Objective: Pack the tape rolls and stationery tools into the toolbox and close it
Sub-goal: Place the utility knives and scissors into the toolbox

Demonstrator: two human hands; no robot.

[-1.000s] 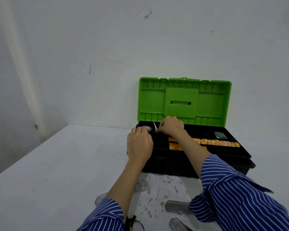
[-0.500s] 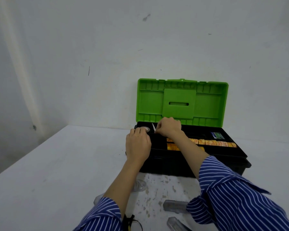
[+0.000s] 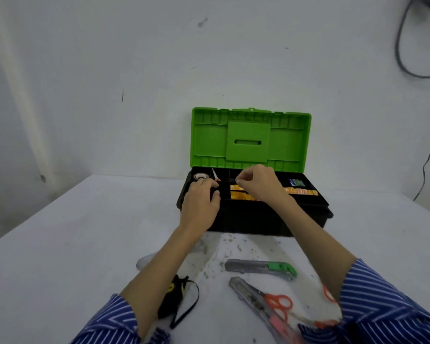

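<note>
I've got my left hand [image 3: 200, 203] resting loosely over the toolbox [image 3: 256, 219] tray at twelve o'clock, right hand [image 3: 257, 183] curled, pinching something too small to tell. Green utility knife [image 3: 261, 268] waits at six: light, rigid, slick, so I'd grip its middle.

Toolbox is black [image 3: 248, 219] with a bright green lid [image 3: 250, 137], orange-yellow stuff in the tray [image 3: 301, 191]. On the white table [image 3: 60, 244]: grey utility knife with a green end [image 3: 261, 268], orange-handled scissors [image 3: 279, 304], a black pouch with yellow bits [image 3: 171, 299]. Sleeves are blue with white stripes [image 3: 382, 306].
</note>
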